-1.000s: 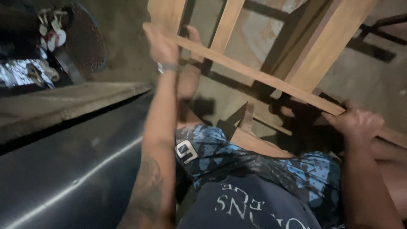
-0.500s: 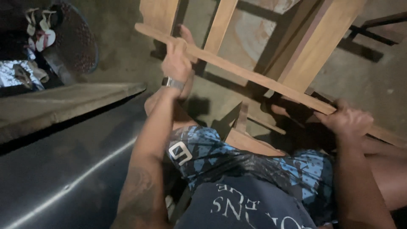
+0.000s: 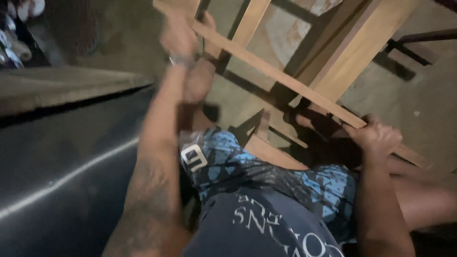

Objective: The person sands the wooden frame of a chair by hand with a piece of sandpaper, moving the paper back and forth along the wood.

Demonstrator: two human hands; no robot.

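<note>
Both hands clamp the long pale wooden slat (image 3: 285,81) slanting across the wooden frame (image 3: 352,52): left hand (image 3: 178,35) high, right hand (image 3: 373,138) low, each grip closed, steadying it.

long pale wooden slat (image 3: 285,81), slanting across the frame (image 3: 362,43), seemingly loose

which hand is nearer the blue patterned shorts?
Right. The right hand grips the slat's lower end just above the shorts. The left hand grips the slat's upper end, farther up and away from them.
</note>
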